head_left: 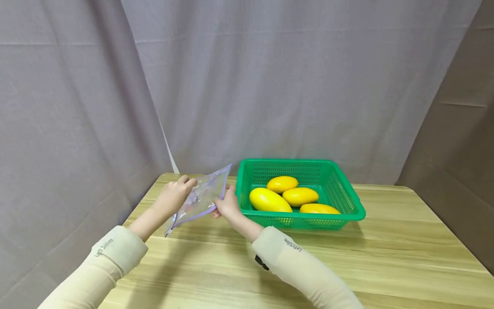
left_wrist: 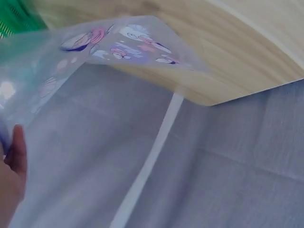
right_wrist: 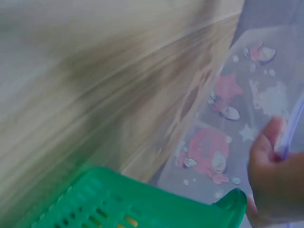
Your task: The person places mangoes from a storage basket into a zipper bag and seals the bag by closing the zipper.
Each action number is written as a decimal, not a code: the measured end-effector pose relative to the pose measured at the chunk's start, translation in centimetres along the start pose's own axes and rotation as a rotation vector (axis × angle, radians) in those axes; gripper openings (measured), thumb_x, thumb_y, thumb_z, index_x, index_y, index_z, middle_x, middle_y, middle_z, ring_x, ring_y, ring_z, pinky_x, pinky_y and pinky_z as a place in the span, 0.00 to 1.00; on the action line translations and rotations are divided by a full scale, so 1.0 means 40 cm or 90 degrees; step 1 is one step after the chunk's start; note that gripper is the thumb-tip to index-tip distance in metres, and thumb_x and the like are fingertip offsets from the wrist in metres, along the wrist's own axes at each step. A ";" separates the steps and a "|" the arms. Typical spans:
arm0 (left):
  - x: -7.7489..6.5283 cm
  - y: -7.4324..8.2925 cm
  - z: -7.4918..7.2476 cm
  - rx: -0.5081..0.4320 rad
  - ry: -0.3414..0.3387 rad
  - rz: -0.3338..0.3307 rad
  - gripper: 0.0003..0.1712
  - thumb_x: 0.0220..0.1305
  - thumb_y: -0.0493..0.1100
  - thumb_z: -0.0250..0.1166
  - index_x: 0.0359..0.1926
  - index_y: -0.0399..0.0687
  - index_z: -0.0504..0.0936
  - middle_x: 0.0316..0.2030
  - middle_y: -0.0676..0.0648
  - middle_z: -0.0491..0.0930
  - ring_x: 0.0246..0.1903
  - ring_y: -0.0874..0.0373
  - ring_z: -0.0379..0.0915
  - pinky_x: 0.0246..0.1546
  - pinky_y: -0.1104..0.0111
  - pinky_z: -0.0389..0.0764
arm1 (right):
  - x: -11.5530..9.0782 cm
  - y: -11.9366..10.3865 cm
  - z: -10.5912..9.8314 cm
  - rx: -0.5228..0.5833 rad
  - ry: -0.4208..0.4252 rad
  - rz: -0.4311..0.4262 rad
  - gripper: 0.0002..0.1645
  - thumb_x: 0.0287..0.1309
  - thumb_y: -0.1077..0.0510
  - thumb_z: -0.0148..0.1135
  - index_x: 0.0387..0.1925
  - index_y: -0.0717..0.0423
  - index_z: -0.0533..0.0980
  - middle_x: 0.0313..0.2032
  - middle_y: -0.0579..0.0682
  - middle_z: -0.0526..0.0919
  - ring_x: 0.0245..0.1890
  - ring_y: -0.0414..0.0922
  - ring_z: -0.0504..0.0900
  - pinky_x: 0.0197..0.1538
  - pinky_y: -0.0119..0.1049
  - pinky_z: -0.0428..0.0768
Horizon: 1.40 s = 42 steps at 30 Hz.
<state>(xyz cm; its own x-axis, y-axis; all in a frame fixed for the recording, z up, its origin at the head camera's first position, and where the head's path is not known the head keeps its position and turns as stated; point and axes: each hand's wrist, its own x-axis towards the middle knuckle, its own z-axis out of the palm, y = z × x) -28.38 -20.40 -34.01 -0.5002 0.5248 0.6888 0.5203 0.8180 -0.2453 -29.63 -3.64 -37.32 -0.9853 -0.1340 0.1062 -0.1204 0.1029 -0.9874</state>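
A clear plastic bag (head_left: 206,193) with purple edging is held tilted above the left part of the table. My left hand (head_left: 176,195) grips it on the left side with curled fingers. At the bag's purple edge, my right hand (head_left: 228,204) pinches the plastic between thumb and fingers. Pink and white cartoon prints show on the bag (right_wrist: 209,147) in the right wrist view. In the left wrist view, the bag (left_wrist: 137,45) spreads out beyond the fingertips of my left hand (left_wrist: 12,180); most of that hand is out of frame.
Just right of my right hand stands a green plastic basket (head_left: 301,216) with several yellow mango-like fruits (head_left: 270,200) inside. It sits on a wooden table (head_left: 216,270). Grey curtains (head_left: 270,86) hang behind and at the left side.
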 end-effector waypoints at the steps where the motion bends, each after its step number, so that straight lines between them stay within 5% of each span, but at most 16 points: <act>1: 0.000 -0.005 -0.003 -0.003 -0.007 -0.009 0.10 0.50 0.27 0.64 0.35 0.37 0.77 0.25 0.43 0.75 0.13 0.51 0.71 0.12 0.64 0.76 | 0.001 0.002 -0.003 -0.036 0.018 -0.042 0.27 0.53 0.73 0.49 0.53 0.65 0.54 0.15 0.54 0.73 0.06 0.36 0.70 0.13 0.29 0.75; 4: -0.002 -0.015 -0.012 -0.040 -0.063 -0.041 0.16 0.48 0.27 0.64 0.42 0.31 0.78 0.29 0.42 0.72 0.14 0.54 0.69 0.14 0.66 0.76 | 0.004 0.006 -0.011 -0.214 0.068 -0.195 0.25 0.53 0.72 0.53 0.52 0.61 0.57 0.12 0.50 0.70 0.07 0.35 0.65 0.12 0.26 0.68; 9: -0.002 -0.020 -0.031 -0.113 -0.164 -0.111 0.33 0.40 0.25 0.63 0.54 0.26 0.71 0.38 0.39 0.71 0.21 0.54 0.70 0.19 0.65 0.77 | 0.003 0.015 -0.023 -0.673 0.137 -0.484 0.15 0.51 0.62 0.64 0.41 0.52 0.72 0.24 0.51 0.73 0.17 0.41 0.70 0.16 0.25 0.66; 12: 0.001 -0.026 -0.046 -0.131 -0.208 -0.139 0.37 0.39 0.22 0.62 0.57 0.25 0.68 0.43 0.37 0.70 0.23 0.55 0.69 0.20 0.68 0.76 | 0.000 0.020 -0.029 -0.893 0.162 -0.625 0.08 0.53 0.49 0.64 0.35 0.46 0.78 0.38 0.49 0.76 0.35 0.44 0.75 0.33 0.29 0.74; 15: 0.007 -0.033 -0.062 -0.130 -0.239 -0.136 0.37 0.42 0.21 0.62 0.59 0.26 0.67 0.46 0.37 0.70 0.18 0.60 0.64 0.16 0.75 0.70 | -0.001 0.020 -0.037 -1.004 0.116 -0.749 0.14 0.57 0.39 0.58 0.35 0.41 0.80 0.53 0.46 0.75 0.56 0.46 0.70 0.54 0.40 0.70; 18: 0.012 -0.042 -0.072 -0.105 -0.243 -0.115 0.36 0.45 0.20 0.60 0.60 0.27 0.67 0.48 0.37 0.70 0.15 0.64 0.59 0.14 0.79 0.65 | -0.003 0.018 -0.042 -1.021 0.011 -0.819 0.13 0.60 0.41 0.57 0.42 0.41 0.78 0.57 0.42 0.76 0.63 0.44 0.69 0.66 0.48 0.63; 24: 0.019 -0.076 -0.085 0.035 -0.202 -0.102 0.32 0.48 0.20 0.60 0.58 0.31 0.70 0.47 0.37 0.72 0.19 0.57 0.67 0.16 0.74 0.73 | -0.019 0.025 -0.036 -0.944 -0.112 -0.810 0.05 0.61 0.58 0.58 0.38 0.46 0.78 0.35 0.39 0.84 0.39 0.38 0.81 0.56 0.35 0.74; 30: 0.028 -0.084 -0.108 0.186 -0.129 -0.059 0.28 0.49 0.21 0.62 0.54 0.36 0.76 0.45 0.42 0.73 0.25 0.51 0.73 0.13 0.71 0.74 | -0.053 0.010 -0.022 -0.950 -0.118 -0.818 0.05 0.61 0.59 0.58 0.37 0.46 0.77 0.34 0.39 0.83 0.38 0.38 0.79 0.45 0.29 0.72; 37: 0.036 -0.010 -0.110 0.269 -0.173 0.045 0.27 0.53 0.25 0.64 0.56 0.39 0.76 0.43 0.48 0.69 0.19 0.62 0.61 0.11 0.78 0.67 | -0.060 -0.015 -0.022 -1.022 -0.091 -0.805 0.08 0.59 0.60 0.60 0.40 0.46 0.79 0.37 0.42 0.87 0.42 0.41 0.81 0.55 0.34 0.75; 42: 0.030 -0.020 -0.094 0.231 -0.174 -0.009 0.31 0.49 0.25 0.67 0.57 0.38 0.74 0.43 0.47 0.69 0.22 0.57 0.68 0.14 0.74 0.74 | -0.066 -0.015 -0.018 -0.947 -0.115 -0.768 0.04 0.62 0.57 0.57 0.38 0.47 0.77 0.35 0.41 0.86 0.37 0.39 0.80 0.44 0.29 0.76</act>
<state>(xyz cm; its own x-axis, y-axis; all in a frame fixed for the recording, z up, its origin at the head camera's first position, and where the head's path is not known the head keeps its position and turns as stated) -26.81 -21.33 -30.44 -0.6951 0.5160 0.5006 0.2600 0.8296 -0.4940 -27.06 -2.64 -36.92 -0.3032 -0.8424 0.4454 -0.7143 0.5103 0.4789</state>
